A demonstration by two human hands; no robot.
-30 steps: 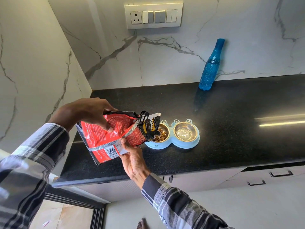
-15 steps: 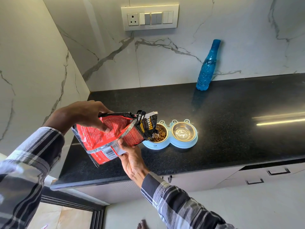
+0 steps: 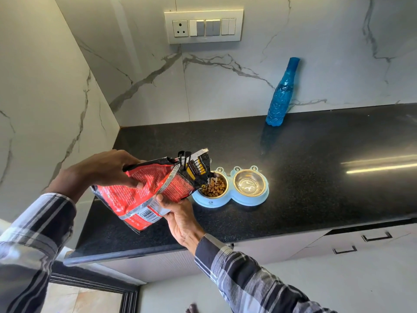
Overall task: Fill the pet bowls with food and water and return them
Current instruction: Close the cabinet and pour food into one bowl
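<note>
Left grip [image 3: 106, 170]: fingers curled over the upper rear of a red pet-food bag [image 3: 146, 193], thumb side pressing the foil from above. Right grip [image 3: 180, 219]: palm up beneath the bag, fingers clamping its lower seam near the barcode. Bag: held clear of the black tabletop [image 3: 316, 188], long axis running from low left to upper right, torn black-and-yellow mouth pointing right and tipped down over the left bowl [image 3: 214, 188]. Left bowl: steel, part-filled with brown kibble. Right bowl [image 3: 249, 182]: steel, no kibble in it; whether it holds water cannot be told. Both sit in a pale blue double holder [image 3: 232, 197], its long axis lying left to right, near the tabletop's front edge. Blue bottle [image 3: 282, 93]: upright, capped, against the marble wall, well apart from the bowls.
</note>
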